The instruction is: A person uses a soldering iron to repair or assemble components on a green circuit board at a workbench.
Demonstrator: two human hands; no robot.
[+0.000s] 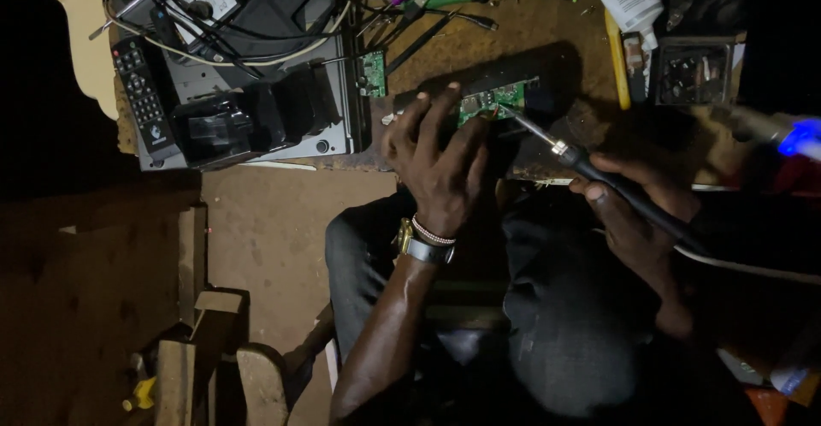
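My left hand presses down on a dark device with a green circuit board showing at its top, at the front edge of a brown workbench. A watch and bead bracelet ring that wrist. My right hand grips the black handle of a soldering iron. Its metal tip touches the right part of the green board. A white cord runs from the iron's handle off to the right.
A grey set-top box with tangled cables, a black remote and a small green board lie at left. Screwdrivers, a fan and a tube sit at the bench's back. Wooden blocks stand on the floor below left.
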